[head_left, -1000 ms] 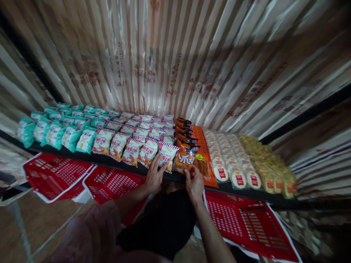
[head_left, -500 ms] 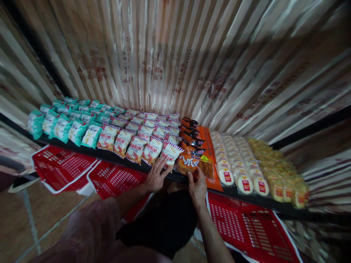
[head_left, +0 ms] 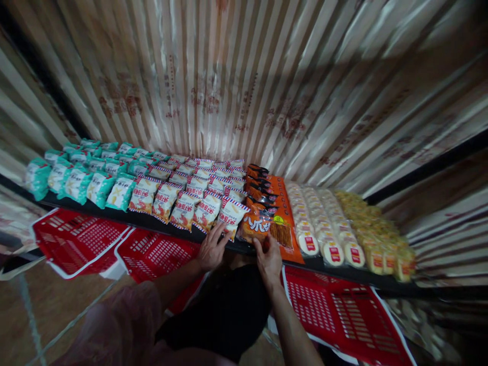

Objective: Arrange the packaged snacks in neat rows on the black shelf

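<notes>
My left hand [head_left: 212, 250] lies with its fingers stretched out against the lower front of a white snack bag [head_left: 232, 213] with a red-and-blue striped edge. At the bottom right corner of an orange and black snack bag [head_left: 254, 222], my right hand [head_left: 269, 260] has its thumb and bent fingers closed on the edge. Both bags stand side by side at the front of a dark shelf [head_left: 152, 222]. More orange bags [head_left: 261, 193] are lined up behind the front one. Just right of them lies a flat orange packet [head_left: 282, 231] with brown sticks showing.
Teal snack bags [head_left: 78, 183] fill the shelf's left end. Round white packaged cakes [head_left: 333, 253] and yellow packets [head_left: 381, 254] stand in rows to the right. Red baskets [head_left: 80, 236] sit below the shelf, with another red basket [head_left: 343, 310] at right. A striped curtain [head_left: 213, 66] hangs behind.
The whole view has shifted slightly, so the shelf appears a little further left. Both hands stay at the same two bags, with hardly any other movement.
</notes>
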A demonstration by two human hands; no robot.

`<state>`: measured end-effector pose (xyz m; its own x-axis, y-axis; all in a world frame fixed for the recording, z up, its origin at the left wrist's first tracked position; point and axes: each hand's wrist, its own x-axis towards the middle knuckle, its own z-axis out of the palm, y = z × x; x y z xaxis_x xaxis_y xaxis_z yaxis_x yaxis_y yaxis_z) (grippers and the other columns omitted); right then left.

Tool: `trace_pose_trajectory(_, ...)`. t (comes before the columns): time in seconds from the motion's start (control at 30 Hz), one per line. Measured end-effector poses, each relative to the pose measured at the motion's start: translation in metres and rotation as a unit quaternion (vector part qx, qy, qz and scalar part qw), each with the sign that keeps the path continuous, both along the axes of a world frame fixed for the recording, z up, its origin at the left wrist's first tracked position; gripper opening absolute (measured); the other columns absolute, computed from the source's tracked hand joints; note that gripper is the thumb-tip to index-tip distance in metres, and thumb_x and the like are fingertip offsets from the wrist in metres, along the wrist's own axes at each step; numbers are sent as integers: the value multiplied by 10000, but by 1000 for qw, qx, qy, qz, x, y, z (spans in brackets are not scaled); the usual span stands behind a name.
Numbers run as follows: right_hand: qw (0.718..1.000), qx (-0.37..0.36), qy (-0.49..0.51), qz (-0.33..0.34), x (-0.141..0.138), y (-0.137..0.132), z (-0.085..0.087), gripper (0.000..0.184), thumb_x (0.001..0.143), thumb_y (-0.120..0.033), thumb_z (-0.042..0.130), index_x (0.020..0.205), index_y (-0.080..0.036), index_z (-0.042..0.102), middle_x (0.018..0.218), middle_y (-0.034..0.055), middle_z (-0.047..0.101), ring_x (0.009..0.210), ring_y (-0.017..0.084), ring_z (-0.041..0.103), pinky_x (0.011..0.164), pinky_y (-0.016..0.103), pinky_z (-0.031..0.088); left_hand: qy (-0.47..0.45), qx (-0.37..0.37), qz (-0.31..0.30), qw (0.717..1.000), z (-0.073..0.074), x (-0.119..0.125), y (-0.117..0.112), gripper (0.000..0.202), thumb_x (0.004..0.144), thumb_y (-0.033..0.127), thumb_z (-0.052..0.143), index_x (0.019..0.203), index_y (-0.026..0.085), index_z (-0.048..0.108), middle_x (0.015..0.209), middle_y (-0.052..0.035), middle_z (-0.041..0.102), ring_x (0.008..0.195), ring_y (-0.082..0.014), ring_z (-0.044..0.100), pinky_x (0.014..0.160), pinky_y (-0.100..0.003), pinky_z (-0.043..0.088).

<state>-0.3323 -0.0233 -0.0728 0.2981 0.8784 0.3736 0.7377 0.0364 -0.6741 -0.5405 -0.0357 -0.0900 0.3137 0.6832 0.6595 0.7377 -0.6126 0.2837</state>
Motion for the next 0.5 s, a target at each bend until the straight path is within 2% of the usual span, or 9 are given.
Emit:
trace_pose_trajectory(0.13, 1000, -3, 7, 2, 0, 1, -1, 703, 769, -675, 415, 1139, -94, 555, 1012, 181, 619, 922, 277, 574, 830, 434, 457, 13, 10, -4, 1000, -2, 2, -1, 526, 841, 81, 375, 1357, 170, 416, 1494, -112, 255, 1375, -263, 225, 1067, -423, 346)
trace_pose_trajectory(0.27, 1000, 2, 13, 4, 1, -3, 0, 716, 771, -673, 433, 1176, -92, 533, 1044, 189, 617, 934, 275, 578, 838, 432, 457, 17, 8, 9, 1000, -3, 2, 0, 535, 837, 77, 381, 1357, 195, 420, 1489, -111, 269, 1372, -266, 234, 1059, -443, 333)
trace_pose_trajectory(0.5, 1000, 2, -17, 7, 2, -7, -3, 785, 773, -721, 377, 1173, -63, 533, 1092, 222, 604, 1011, 298, 558, 891, 446, 427, 29, 45, 16, 998, 4, 1, 7, 472, 848, 74, 433, 1303, 196, 476, 1474, -132, 281, 1380, -273, 206, 1039, -436, 346)
